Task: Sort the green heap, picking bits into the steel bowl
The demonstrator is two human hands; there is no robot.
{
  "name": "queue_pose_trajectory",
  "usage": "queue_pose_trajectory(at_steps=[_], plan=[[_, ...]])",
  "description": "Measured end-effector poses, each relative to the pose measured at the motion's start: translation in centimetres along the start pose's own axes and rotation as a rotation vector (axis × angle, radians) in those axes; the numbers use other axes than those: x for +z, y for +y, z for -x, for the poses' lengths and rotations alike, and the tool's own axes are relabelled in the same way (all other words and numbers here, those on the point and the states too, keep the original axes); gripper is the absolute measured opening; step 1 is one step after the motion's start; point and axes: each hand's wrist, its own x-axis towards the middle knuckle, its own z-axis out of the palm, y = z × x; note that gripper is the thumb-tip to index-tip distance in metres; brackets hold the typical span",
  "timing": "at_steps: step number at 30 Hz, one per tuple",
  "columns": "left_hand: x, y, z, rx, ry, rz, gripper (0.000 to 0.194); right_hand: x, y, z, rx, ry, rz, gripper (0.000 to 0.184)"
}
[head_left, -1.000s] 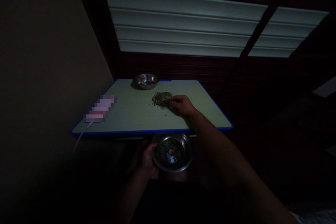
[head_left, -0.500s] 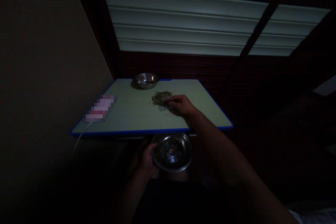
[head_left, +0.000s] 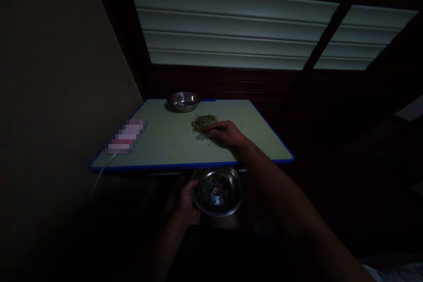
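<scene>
My left hand (head_left: 187,198) grips the rim of a steel bowl (head_left: 237,202) from its left side, below the table's front edge. Inside that bowl lie small greenish bits and a reddish, dark-and-white label or mark (head_left: 217,188). On the table, my right hand (head_left: 228,132) is closed in a pinch at the near right edge of a heap of small green-brown beans or seeds (head_left: 203,122). A small pale spoon-like piece (head_left: 202,137) shows at its fingertips, touching or just over the tabletop; dim light hides its exact kind.
A second steel bowl (head_left: 185,106) stands at the back of the pale, blue-edged table (head_left: 165,145). On the left lies a blurred-out pinkish flat object (head_left: 125,137) with a white cable (head_left: 102,169). Behind the table rises a dark wooden door or cabinet with pale slats (head_left: 224,22).
The pale piece at my right fingertips has turned and shifted slightly to the left, with the hand barely moved. My left hand and its bowl have stayed in place.
</scene>
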Motion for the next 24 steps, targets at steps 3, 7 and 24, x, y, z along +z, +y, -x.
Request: queue_pose_trajectory(at_steps=[3,7,24], plan=[[0.0,0.0,0.1,0.021,-0.012,0.0,0.014,0.0,-0.3,0.2,0.005,-0.05,-0.024,0.021],[-0.1,0.0,0.0,0.009,-0.005,0.01,0.014,-0.2,-0.8,0.5,0.027,-0.085,-0.027,0.021],[-0.2,0.1,-0.1,-0.014,-0.016,-0.023,0.015,-3.5,-1.5,1.2,0.219,0.271,0.003,0.015]])
